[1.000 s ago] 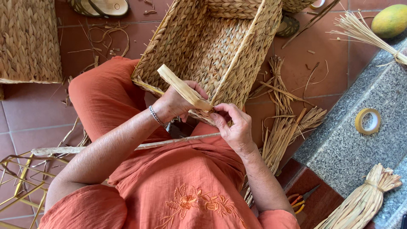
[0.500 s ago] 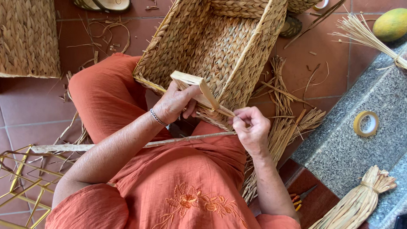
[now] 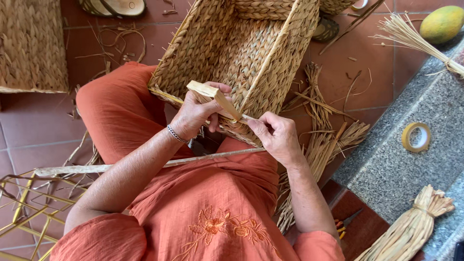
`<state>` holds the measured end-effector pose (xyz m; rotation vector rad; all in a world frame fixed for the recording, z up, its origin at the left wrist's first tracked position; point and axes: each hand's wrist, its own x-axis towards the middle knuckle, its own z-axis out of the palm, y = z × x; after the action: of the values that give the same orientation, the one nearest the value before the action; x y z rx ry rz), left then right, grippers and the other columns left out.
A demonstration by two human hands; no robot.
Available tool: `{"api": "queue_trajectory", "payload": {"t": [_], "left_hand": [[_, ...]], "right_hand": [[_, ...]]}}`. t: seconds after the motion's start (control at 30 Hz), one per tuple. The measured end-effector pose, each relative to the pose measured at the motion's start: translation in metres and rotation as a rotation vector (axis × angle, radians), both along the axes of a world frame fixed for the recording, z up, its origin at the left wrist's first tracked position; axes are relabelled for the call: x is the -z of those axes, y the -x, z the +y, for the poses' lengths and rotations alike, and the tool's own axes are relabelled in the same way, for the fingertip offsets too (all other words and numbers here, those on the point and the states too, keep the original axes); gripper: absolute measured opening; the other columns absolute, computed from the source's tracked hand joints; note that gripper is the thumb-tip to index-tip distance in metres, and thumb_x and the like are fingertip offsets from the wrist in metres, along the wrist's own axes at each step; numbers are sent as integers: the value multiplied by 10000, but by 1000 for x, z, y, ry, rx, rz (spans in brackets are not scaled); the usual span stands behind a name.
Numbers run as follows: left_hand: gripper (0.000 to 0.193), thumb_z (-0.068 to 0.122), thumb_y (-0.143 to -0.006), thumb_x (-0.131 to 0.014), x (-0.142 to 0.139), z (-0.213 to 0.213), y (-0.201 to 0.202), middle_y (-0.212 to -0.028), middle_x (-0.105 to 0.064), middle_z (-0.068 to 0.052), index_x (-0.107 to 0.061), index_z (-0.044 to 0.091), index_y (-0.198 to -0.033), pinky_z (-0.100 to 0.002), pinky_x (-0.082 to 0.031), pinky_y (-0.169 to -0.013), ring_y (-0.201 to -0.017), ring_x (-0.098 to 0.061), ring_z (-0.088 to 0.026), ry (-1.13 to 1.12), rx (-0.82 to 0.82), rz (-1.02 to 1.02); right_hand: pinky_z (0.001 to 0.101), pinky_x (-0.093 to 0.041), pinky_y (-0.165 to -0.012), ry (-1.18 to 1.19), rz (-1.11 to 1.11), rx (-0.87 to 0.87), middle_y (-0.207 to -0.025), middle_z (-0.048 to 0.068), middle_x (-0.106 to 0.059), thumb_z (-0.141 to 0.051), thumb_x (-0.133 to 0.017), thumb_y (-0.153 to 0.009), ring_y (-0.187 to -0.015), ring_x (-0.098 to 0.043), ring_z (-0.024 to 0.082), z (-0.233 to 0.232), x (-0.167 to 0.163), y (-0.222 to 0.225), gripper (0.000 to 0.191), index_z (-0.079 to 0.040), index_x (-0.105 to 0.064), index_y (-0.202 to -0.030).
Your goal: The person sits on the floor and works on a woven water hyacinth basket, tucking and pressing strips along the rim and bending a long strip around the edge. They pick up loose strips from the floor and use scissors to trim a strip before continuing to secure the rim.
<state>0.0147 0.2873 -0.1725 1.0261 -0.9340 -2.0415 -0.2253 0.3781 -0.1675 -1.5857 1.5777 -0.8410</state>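
Note:
A rectangular woven straw basket rests on my lap, its near rim toward me. My left hand grips a flat pale wooden stick that lies slanted across that rim. Just to its right, my right hand pinches a thin straw strand at the stick's lower tip, right against the basket's edge. A silver bracelet circles my left wrist. A long dried reed lies across my orange-clad lap below both hands.
Loose straw litters the red tile floor on the right. A grey stone ledge holds a tape roll, a mango and straw bundles. Another woven piece lies far left; a gold wire frame at lower left.
My left hand has tilted the wooden stick and shifted it right along the rim. My right hand moved from beside the left hand out to the right, drawing the strand along.

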Motion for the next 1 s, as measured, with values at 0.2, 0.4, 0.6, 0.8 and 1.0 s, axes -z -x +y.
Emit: {"api": "queue_trajectory", "payload": {"t": [0.2,0.4,0.6,0.8,1.0], "left_hand": [[158,107,-983,-635,9,-9,-11,-990,-752,-93,-652,-19,-1076,-247,-541,-404,-487,-677,-148,-16,51,35],[179,35,-925,-705,10,-8,-10,-985,-733,-113,-725,-24,-1093,-247,-588,-488,-604,-688,-133,59,241,-24],[191,105,-935,-705,-3,-1,-11,-1015,-698,-59,-738,1,-1091,-237,-628,-639,-706,-737,-128,752,331,-213],[230,190,-937,-779,-11,11,-8,-1039,-669,-69,-732,15,-1078,-269,-606,-640,-727,-717,-138,901,317,-377],[302,236,-890,-817,-28,27,-8,-1140,-661,-120,-739,55,-1118,-360,-571,-642,-716,-693,-249,1171,249,-679]], "right_hand": [[282,-345,-442,-244,-406,189,-577,-12,-523,-86,-634,-967,-475,-439,83,44,12,51,279,-63,-629,-689],[320,-463,-476,-234,-667,437,-571,-13,-510,-67,-588,-1006,-453,-462,104,164,25,156,362,-102,-527,-651],[352,-493,-582,-695,-136,424,-659,95,-660,-201,-686,-959,-587,-582,181,201,42,154,288,-31,-723,-729],[491,-501,-998,-148,683,100,-1252,119,-716,-310,-750,-875,-1151,-639,293,121,30,96,413,-77,-735,-1216],[260,-579,-670,65,-42,-39,-1036,99,-725,-227,-689,-990,-865,-675,159,39,12,4,252,-20,-734,-1127]]}}
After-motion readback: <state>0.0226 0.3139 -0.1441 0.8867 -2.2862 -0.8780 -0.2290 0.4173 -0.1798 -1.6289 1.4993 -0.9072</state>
